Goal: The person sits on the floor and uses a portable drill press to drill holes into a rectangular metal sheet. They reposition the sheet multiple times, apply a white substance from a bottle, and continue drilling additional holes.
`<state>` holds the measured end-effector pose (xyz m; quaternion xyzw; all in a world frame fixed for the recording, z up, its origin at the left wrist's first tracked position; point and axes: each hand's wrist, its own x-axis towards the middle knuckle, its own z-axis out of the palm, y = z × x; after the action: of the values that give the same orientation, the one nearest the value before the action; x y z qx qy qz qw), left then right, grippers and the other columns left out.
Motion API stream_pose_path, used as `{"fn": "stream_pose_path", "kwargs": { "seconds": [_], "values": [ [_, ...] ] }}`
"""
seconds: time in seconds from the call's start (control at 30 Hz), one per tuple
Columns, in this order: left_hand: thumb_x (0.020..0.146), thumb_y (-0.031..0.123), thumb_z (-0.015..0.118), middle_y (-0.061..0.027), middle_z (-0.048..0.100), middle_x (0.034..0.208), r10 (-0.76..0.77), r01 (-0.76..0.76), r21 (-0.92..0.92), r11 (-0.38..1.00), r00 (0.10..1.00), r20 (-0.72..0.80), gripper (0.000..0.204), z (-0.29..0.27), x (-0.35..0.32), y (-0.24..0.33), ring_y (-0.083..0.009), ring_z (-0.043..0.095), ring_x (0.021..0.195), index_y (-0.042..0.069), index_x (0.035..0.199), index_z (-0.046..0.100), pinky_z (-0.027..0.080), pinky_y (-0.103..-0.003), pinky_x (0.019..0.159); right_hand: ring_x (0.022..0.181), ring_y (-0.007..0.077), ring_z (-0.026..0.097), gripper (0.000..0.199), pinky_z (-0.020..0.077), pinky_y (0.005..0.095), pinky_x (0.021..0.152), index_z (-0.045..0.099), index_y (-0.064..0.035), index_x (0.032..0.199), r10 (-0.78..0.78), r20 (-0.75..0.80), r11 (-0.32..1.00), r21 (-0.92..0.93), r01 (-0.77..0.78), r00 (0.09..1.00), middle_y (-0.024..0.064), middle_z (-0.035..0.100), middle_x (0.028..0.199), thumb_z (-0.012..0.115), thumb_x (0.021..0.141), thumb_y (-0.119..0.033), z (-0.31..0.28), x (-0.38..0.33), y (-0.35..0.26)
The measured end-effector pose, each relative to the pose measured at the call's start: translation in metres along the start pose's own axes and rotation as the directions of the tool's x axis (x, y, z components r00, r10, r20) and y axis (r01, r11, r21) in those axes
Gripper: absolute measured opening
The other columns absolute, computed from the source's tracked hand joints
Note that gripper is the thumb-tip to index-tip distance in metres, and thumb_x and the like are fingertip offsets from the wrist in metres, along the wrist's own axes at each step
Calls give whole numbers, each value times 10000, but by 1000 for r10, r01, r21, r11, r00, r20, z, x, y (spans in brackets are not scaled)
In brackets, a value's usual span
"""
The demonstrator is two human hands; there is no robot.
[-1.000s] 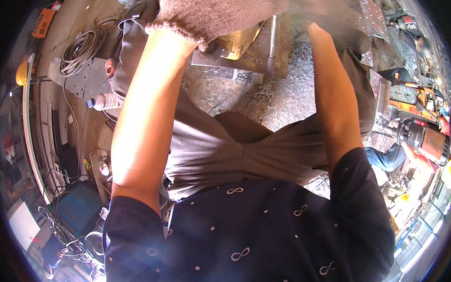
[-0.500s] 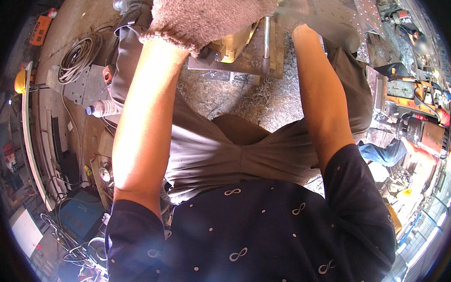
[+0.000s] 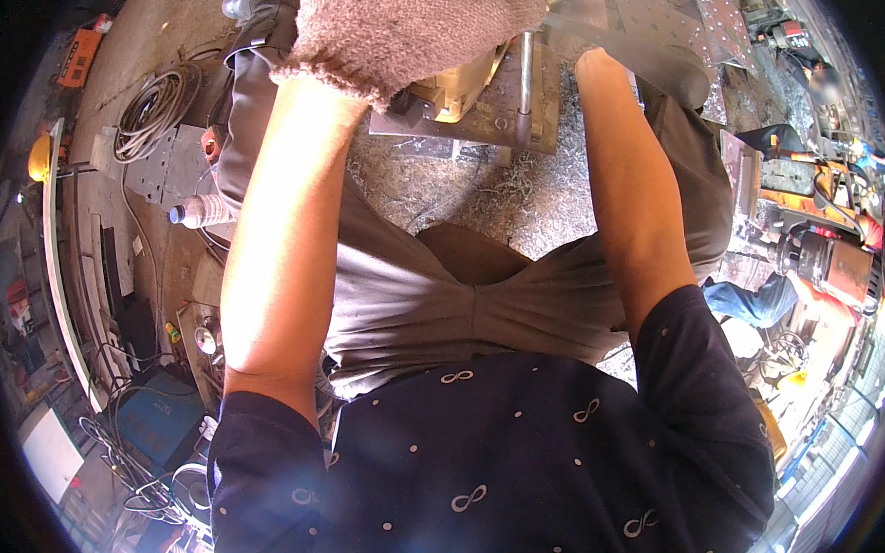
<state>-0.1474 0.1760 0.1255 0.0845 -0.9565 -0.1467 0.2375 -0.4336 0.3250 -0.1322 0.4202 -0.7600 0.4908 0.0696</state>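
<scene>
right forearm (image 3: 634, 192) shifted inward, knit-gloved left hand (image 3: 419, 34) over yellow casing (image 3: 458, 89), neither grip discernible

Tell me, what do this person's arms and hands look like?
The left hand wears a brownish knitted glove with a fuzzy cuff. The right hand is too blurred to show whether it is gloved. The left forearm and right forearm are bare below a navy short-sleeved shirt with pale loops and dots.
</scene>
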Motion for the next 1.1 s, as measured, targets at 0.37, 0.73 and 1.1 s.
{"fn": "stream_pose_path", "kwargs": {
  "seconds": [0.37,0.73,1.1],
  "values": [
    [884,506,746,-226,724,1179,-4,3,-13,1000,999,-53,606,-11,-13,15,-424,714,1151,34,1264,738,550,-525,1036,1182,354,692,703,581,499,1005,530,-27,1404,7,2,998,-69,-7,1000,191,696,1315,884,803,-116,2,6,-9],
    [891,472,749,-249,720,1179,-8,7,-35,999,1000,-26,566,-17,-10,15,-445,731,1105,16,1225,744,582,-521,988,1154,377,694,423,571,475,970,637,-24,1269,5,-5,979,-202,-6,1000,181,706,1296,792,889,-129,-10,12,-25],
    [854,422,758,-225,732,1104,55,-59,-39,997,995,-88,472,-1,-9,-8,-431,750,1001,48,1142,738,616,-530,873,1051,384,706,240,570,454,901,732,-24,1143,-69,348,879,-422,222,935,169,725,1178,750,936,-145,-109,-25,-268]
  ]
}}
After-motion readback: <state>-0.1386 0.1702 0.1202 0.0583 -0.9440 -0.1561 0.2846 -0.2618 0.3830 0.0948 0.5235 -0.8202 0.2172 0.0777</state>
